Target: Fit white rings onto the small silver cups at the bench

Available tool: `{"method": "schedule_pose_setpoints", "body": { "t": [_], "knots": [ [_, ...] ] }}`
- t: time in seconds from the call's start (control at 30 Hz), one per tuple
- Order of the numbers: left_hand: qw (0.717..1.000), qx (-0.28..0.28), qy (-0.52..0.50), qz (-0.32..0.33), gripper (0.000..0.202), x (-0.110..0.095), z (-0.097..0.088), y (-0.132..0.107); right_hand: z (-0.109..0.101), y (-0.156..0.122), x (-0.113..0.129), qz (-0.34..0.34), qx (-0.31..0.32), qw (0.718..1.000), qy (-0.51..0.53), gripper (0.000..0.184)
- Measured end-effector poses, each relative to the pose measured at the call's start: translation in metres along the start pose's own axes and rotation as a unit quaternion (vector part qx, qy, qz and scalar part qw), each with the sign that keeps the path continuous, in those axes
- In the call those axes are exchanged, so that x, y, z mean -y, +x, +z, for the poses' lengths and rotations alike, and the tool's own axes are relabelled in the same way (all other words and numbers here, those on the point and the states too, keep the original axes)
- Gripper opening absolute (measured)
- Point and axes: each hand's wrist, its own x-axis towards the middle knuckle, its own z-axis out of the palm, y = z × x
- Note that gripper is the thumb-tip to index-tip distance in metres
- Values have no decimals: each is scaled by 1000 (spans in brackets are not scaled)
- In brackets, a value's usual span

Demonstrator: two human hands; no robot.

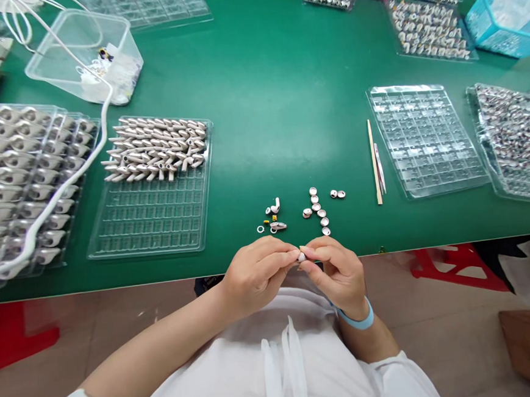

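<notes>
My left hand (259, 272) and my right hand (337, 269) meet just in front of the table's near edge. Both pinch one small whitish earbud part (301, 257) between thumb and forefinger; the fingertips cover most of it. Beyond my left fingers lie an earbud piece with a stem (275, 207), a longer silvery shell (278, 226), a white ring (261, 229) and a tiny yellow piece (274, 218). Past my right hand, several round metallic earbud caps (316, 207) form a rough column, with a pair of caps (337, 194) off to the right.
Left on the green table (280, 99) are a tray of silvery stems (142, 220), stacked trays of shells (2, 158), a white cable (67, 192) and a clear bin (60, 71). Rightward lie a wooden stick (375, 162), tweezers (380, 168) and a clear tray (430, 139).
</notes>
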Motion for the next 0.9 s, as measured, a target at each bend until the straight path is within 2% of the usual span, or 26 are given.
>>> {"method": "schedule_pose_setpoints", "body": {
  "t": [0.3,0.47,0.6,0.77,0.9],
  "knots": [
    [1000,-9,13,11,18,3,3,-3,5,2,4,-46,-26,998,-45,27],
    [1000,0,22,-12,28,3,4,-4,5,2,8,-56,-16,995,-83,27],
    [1000,12,23,-4,34,4,4,-4,5,3,11,-56,-19,993,-103,26],
    [999,-1,36,7,40,6,5,-2,8,4,12,-6,-30,996,-80,22],
    [999,0,41,12,35,5,5,0,9,2,10,76,-28,996,-25,18]
  ]
}}
